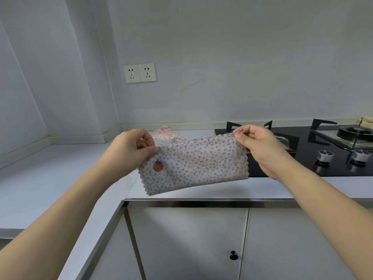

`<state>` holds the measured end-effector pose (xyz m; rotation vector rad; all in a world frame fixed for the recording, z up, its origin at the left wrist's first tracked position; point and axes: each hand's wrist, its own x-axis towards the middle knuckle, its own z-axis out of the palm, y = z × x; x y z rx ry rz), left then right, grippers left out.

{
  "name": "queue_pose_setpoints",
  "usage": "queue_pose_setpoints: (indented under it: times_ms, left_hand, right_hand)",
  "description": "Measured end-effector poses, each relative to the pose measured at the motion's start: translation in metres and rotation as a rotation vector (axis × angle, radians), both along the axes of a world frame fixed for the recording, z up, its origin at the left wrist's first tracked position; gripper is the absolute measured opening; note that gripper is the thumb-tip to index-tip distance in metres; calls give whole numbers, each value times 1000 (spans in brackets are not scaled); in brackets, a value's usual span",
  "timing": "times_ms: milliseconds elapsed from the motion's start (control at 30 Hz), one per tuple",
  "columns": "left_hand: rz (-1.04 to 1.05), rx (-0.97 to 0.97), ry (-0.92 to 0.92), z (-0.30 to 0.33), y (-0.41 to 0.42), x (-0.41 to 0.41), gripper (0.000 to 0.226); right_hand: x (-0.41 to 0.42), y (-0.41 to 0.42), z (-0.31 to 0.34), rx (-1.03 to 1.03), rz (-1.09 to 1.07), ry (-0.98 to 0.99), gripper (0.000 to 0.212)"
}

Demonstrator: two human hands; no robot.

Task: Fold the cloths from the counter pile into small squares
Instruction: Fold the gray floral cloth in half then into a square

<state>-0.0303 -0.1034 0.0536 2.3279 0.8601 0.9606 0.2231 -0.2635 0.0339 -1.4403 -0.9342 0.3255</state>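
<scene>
A grey dotted cloth (197, 164) with a small red strawberry patch hangs stretched in the air above the counter's front edge. My left hand (131, 152) pinches its upper left corner. At the upper right corner, my right hand (260, 148) pinches the cloth between thumb and fingers. The cloth looks folded in half, wider than tall. Behind it on the counter lies a pink patterned cloth (165, 134), mostly hidden by the held cloth and my left hand.
The pale counter (50, 174) runs in an L along the white walls. A black gas hob (323, 150) with two knobs sits at the right. A double socket (139, 73) is on the back wall. Cabinet doors with a black knob (233, 255) are below.
</scene>
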Motion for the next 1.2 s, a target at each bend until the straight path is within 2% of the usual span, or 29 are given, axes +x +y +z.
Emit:
queue_pose_setpoints:
  times_ms: [100,167,267,400,533,667,733,800,867,1033,1200]
  left_hand:
    - [-53,-42,38,-3,5,3,6]
    - [-81,-75,131,-6,8,7,8]
    - [-124,-223,212,-14,20,14,12]
    - [-114,-328,250,-31,45,22,14]
    - [-11,-243,253,-65,67,39,13]
    - [28,-103,380,-100,82,50,13]
    - [50,-68,411,-109,86,52,14]
    - [66,-38,439,-110,86,53,14]
    - [78,6,488,-110,85,53,16]
    - [87,27,584,-108,91,50,24]
    - [61,-15,575,-107,96,43,26]
  right_hand:
    - [4,5,-7,-2,-100,-73,14]
    - [6,13,-12,-36,-156,-142,17]
    - [10,30,-21,-104,-242,-273,23]
    - [20,61,-36,-257,-240,-502,22]
    - [32,102,-49,-429,-233,-775,18]
    - [8,132,-58,-637,-351,-1069,44]
    - [-17,135,-77,-786,-235,-1066,55]
    - [-35,131,-101,-922,-88,-945,67]
    - [-37,128,-115,-954,-42,-841,72]
    - [-30,131,-112,-999,8,-799,71]
    - [-20,134,-106,-1044,57,-770,60]
